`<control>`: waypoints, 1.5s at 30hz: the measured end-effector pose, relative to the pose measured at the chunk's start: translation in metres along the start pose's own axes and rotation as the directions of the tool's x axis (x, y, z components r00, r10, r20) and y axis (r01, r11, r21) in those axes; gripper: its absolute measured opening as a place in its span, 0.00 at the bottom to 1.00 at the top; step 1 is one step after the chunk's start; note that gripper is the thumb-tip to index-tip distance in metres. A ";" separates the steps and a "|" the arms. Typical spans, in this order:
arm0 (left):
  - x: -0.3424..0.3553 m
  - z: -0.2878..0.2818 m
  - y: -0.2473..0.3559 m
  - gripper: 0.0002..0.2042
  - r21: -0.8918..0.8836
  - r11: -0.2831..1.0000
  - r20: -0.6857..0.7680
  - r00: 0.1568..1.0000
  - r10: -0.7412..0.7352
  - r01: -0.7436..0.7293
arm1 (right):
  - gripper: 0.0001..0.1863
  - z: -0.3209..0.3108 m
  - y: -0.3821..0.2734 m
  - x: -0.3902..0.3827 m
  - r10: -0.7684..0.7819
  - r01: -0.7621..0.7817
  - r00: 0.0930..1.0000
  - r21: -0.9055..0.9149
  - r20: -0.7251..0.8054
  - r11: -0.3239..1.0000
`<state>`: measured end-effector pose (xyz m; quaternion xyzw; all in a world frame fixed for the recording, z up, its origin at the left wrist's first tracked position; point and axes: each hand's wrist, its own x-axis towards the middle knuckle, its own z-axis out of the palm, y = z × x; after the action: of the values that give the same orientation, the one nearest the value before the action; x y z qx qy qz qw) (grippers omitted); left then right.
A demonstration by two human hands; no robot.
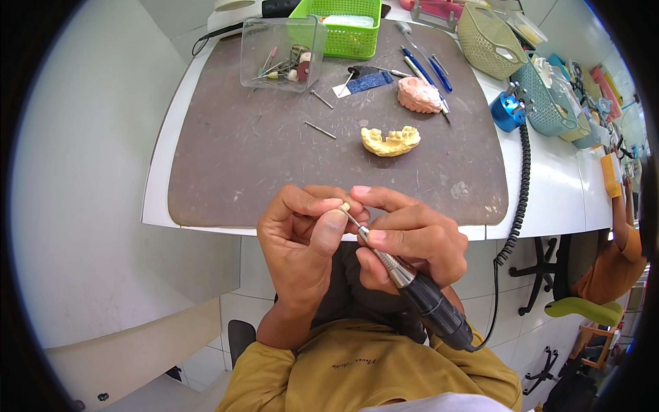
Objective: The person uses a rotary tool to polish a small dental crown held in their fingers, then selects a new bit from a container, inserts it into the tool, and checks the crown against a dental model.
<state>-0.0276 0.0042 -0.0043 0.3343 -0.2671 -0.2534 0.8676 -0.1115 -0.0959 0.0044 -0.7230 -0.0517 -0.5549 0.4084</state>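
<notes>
My left hand (305, 230) pinches a tiny cream-coloured dental crown (344, 206) between thumb and forefinger, just off the table's front edge. In my right hand (415, 240) is a rotary handpiece (436, 305) with a black body and silver nose, held like a pen. Its thin bur (352, 219) points up and left and meets or nearly meets the crown; the exact contact is too small to tell. Beyond my hands, a yellow dental model (391, 142) lies on the brown mat (247, 158). A pink dental model (419, 95) sits farther back.
Two loose burs (320, 130) lie left of the models. Behind them stand a clear box (281, 58) of rotary tools and a green basket (350, 34). Pens (439, 74) lie at the back right. A coiled cord (525, 185) hangs right; a co-worker's arm (621, 220) shows far right.
</notes>
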 end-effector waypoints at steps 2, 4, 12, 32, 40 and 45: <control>0.000 0.000 0.000 0.03 -0.002 1.000 -0.003 1.000 -0.006 0.006 | 0.12 0.000 0.000 0.000 -0.015 0.015 1.000 0.004 -0.003 1.000; -0.001 -0.001 0.000 0.03 -0.006 1.000 -0.008 1.000 -0.003 0.003 | 0.12 -0.001 0.000 -0.001 -0.007 0.006 1.000 0.032 0.023 0.999; 0.000 0.001 0.000 0.03 -0.005 1.000 -0.011 1.000 -0.002 0.002 | 0.12 0.000 -0.002 0.000 -0.014 0.014 1.000 -0.026 0.012 1.000; 0.001 -0.003 -0.004 0.05 0.050 0.998 0.046 0.999 0.024 -0.027 | 0.22 -0.007 0.001 0.012 0.552 -0.544 0.832 0.267 0.050 0.795; 0.002 0.000 -0.001 0.03 0.113 0.994 0.026 1.000 -0.003 0.000 | 0.08 -0.011 -0.004 0.017 0.566 -0.569 0.816 0.349 0.121 0.745; 0.001 0.000 0.001 0.03 0.087 0.996 0.003 0.999 -0.034 0.033 | 0.09 -0.012 -0.003 0.016 0.533 -0.543 0.837 0.306 0.123 0.782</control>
<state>-0.0268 0.0039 -0.0030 0.3758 -0.2741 -0.2568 0.8472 -0.1163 -0.1073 0.0201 -0.6372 0.0589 -0.3880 0.6633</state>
